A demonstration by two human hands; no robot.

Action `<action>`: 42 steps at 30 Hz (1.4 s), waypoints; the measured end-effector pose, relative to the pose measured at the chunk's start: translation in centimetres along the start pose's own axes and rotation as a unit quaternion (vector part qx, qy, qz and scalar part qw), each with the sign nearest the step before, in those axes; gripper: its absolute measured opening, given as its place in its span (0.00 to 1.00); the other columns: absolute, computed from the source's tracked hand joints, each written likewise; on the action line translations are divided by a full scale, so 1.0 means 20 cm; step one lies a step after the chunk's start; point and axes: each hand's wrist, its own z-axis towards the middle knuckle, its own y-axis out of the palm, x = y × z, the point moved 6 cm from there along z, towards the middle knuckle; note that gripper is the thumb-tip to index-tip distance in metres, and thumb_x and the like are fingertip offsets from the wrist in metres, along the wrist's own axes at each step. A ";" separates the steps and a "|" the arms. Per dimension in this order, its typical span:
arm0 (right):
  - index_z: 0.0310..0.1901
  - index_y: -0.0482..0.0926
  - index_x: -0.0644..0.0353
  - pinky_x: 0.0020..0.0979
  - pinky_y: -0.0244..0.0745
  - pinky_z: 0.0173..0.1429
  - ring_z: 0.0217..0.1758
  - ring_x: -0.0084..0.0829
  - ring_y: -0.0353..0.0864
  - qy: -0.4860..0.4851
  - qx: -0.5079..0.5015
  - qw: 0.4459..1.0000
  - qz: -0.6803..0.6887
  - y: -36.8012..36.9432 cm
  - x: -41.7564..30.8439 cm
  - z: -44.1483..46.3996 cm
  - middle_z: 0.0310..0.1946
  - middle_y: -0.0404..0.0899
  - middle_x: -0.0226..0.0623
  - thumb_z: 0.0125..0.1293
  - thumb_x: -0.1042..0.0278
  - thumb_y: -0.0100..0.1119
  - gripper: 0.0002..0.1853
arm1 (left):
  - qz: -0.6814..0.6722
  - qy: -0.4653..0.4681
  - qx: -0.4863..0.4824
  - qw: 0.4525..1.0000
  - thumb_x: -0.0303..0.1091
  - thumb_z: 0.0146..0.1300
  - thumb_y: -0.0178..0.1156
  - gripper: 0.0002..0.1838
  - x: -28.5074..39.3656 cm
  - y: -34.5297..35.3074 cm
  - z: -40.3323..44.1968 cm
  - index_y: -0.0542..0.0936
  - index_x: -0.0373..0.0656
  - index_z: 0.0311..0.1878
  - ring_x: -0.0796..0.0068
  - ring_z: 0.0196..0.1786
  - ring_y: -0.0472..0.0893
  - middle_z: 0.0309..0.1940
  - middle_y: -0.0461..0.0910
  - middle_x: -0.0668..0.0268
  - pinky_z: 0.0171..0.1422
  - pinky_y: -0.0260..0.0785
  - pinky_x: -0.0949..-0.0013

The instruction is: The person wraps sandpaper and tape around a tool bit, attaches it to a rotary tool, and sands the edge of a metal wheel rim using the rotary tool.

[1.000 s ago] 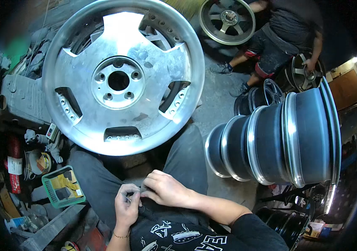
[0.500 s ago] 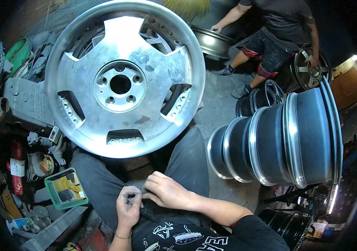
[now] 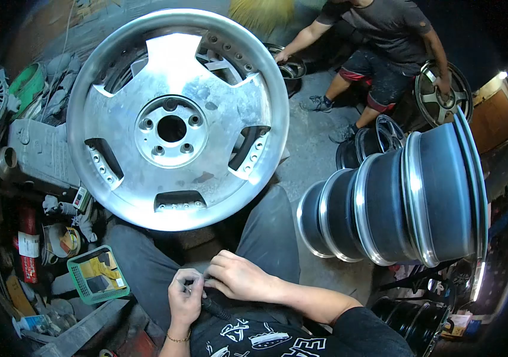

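Head view: green basket (image 3: 104, 295) lower left, then the big silver wheel (image 3: 171, 156), upper centre-left, looking heavy, rigid and slick; its outer lip (image 3: 173, 222) seems the surest hold, both hands wide. Bottom centre, the left hand (image 3: 185, 298) curls, thumb near fingers; a dark ribbed piece (image 3: 215, 309) sits just beside. The right hand (image 3: 239, 278) bends in, fingertips hidden. Gripping anything? Can't tell. Stacked wheels (image 3: 384, 199) fill the right.

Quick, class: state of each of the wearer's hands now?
Left hand: fingers curled closed; anything held can't be told.
Right hand: curled closed; anything held is hidden.
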 end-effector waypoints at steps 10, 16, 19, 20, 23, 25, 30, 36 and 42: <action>0.37 0.77 0.66 0.42 0.73 0.50 0.43 0.47 0.76 0.014 0.001 1.000 0.026 -0.02 0.01 0.00 0.33 0.76 0.45 0.55 0.70 0.66 0.11 | -0.035 -0.008 -0.008 0.999 0.19 0.64 0.59 0.03 0.05 0.01 -0.01 0.76 0.35 0.40 0.83 0.32 0.75 0.41 0.76 0.64 0.32 0.71 0.79; 0.36 0.77 0.67 0.42 0.73 0.48 0.41 0.47 0.76 0.013 0.005 1.000 0.024 -0.01 0.02 0.00 0.32 0.76 0.45 0.57 0.68 0.66 0.11 | -0.024 -0.039 -0.002 0.999 0.22 0.66 0.59 0.02 -0.01 0.00 -0.01 0.76 0.35 0.38 0.83 0.28 0.76 0.37 0.76 0.64 0.31 0.70 0.79; 0.35 0.78 0.67 0.42 0.73 0.49 0.41 0.47 0.77 0.025 -0.015 0.999 0.029 -0.01 0.01 0.00 0.32 0.78 0.46 0.57 0.69 0.65 0.10 | 0.039 -0.003 -0.013 0.999 0.25 0.68 0.58 0.04 -0.01 0.00 0.00 0.75 0.35 0.37 0.83 0.28 0.76 0.36 0.76 0.64 0.30 0.70 0.78; 0.34 0.79 0.67 0.42 0.73 0.51 0.41 0.47 0.78 0.035 -0.034 0.998 0.034 0.00 0.01 0.00 0.32 0.79 0.48 0.57 0.70 0.63 0.09 | 0.047 0.005 -0.012 0.999 0.26 0.69 0.58 0.05 0.00 0.00 0.01 0.75 0.35 0.37 0.82 0.28 0.75 0.36 0.76 0.64 0.30 0.70 0.78; 0.36 0.78 0.67 0.42 0.73 0.48 0.40 0.47 0.76 0.014 -0.015 1.000 0.011 0.02 0.01 -0.01 0.32 0.77 0.45 0.58 0.69 0.65 0.10 | 0.047 0.009 -0.019 0.999 0.27 0.70 0.57 0.05 0.01 0.01 0.01 0.75 0.36 0.37 0.82 0.28 0.75 0.36 0.76 0.64 0.31 0.70 0.77; 0.35 0.78 0.67 0.42 0.73 0.49 0.42 0.47 0.77 0.018 -0.005 1.000 0.010 -0.01 0.00 0.00 0.33 0.78 0.46 0.57 0.70 0.64 0.09 | 0.041 0.004 -0.026 0.999 0.29 0.70 0.56 0.05 0.02 0.02 0.01 0.74 0.38 0.38 0.82 0.28 0.74 0.37 0.76 0.65 0.32 0.70 0.77; 0.36 0.78 0.67 0.42 0.73 0.50 0.44 0.47 0.77 0.034 -0.002 0.999 0.014 0.00 0.01 0.00 0.35 0.78 0.47 0.57 0.71 0.63 0.09 | 0.013 0.001 -0.017 1.000 0.29 0.70 0.56 0.05 0.02 0.02 0.00 0.74 0.37 0.38 0.81 0.28 0.74 0.37 0.76 0.65 0.31 0.70 0.77; 0.33 0.79 0.66 0.42 0.74 0.50 0.43 0.46 0.77 0.029 -0.028 0.999 0.009 0.03 0.02 0.00 0.33 0.78 0.47 0.59 0.69 0.62 0.08 | 0.091 0.036 -0.030 0.995 0.27 0.70 0.56 0.04 0.03 0.01 0.02 0.74 0.37 0.39 0.81 0.26 0.74 0.36 0.76 0.64 0.30 0.70 0.76; 0.37 0.78 0.66 0.41 0.74 0.48 0.42 0.44 0.76 0.027 -0.022 0.999 -0.007 0.01 0.01 -0.01 0.33 0.76 0.44 0.61 0.68 0.63 0.10 | 0.032 0.003 -0.019 0.999 0.24 0.68 0.57 0.02 0.02 0.01 0.01 0.75 0.37 0.39 0.81 0.30 0.75 0.38 0.76 0.64 0.31 0.71 0.77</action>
